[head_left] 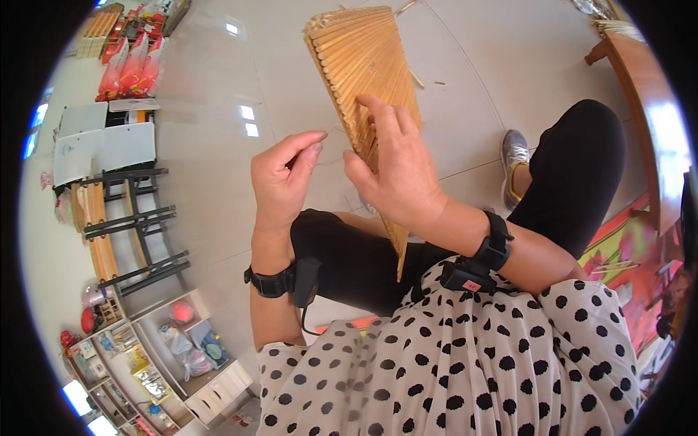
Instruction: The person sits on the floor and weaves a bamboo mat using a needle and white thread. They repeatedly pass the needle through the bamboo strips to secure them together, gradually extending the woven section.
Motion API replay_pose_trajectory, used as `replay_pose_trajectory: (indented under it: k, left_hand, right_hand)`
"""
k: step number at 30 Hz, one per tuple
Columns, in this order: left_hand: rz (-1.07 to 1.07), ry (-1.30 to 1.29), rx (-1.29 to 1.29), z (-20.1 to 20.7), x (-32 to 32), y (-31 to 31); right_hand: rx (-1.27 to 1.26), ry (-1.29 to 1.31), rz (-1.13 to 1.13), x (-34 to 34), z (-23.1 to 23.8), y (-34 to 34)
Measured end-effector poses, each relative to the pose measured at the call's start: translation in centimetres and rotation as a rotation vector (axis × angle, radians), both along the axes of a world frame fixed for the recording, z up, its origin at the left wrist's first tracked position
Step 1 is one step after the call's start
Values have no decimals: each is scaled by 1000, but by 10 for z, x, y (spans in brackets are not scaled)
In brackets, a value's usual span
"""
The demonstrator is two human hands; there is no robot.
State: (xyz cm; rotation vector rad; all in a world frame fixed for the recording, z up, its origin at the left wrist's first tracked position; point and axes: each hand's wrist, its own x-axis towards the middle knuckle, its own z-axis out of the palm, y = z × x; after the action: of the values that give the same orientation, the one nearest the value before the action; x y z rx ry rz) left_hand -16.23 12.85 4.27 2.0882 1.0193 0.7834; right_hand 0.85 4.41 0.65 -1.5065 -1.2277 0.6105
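A fan-shaped panel of yellow straw stalks point(371, 54), laid tightly side by side, stands tilted between my legs, its narrow end down near my lap. My right hand point(403, 160) bends its fingers over the panel's face, with the thumb by its left edge. To the left of the panel, my left hand point(283, 174) is closed in a pinch, thumb against forefinger. A fine pale thread point(334, 127) runs between those fingertips and the panel's edge; it is faint. The right hand partly covers the panel's middle.
Broken straw bits point(416, 78) lie on the tiled floor point(465, 102). A wooden table point(640, 94) stands at the right. Along the left are red packages point(131, 69), white boxes point(105, 138), a black metal frame point(138, 218) and a shelf unit point(153, 356) holding small goods.
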Motion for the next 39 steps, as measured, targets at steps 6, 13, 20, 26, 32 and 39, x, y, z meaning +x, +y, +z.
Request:
replay_pose_trajectory:
  k: [6,13,20,26,32,39]
  left_hand:
    - [91,-25,-28,-3,-11,1]
    - [118,-65,-36,-2,-2,0]
    - [215,41,-67,16,16,-42]
    - [236,58,-158,15,15,-84]
    - [158,-106,-306,23,29,-60]
    - [82,-105,-350,34,39,-45]
  right_hand:
    - [40,23,-55,-22,3,3]
    - [171,-99,-56,-15,-15,16]
    - [209,-159,138,14,-6,-5]
    - [147,-161,243,18,0,-34]
    - [171,-130,326,38,4,-6]
    - [73,-83,446,64,30,1]
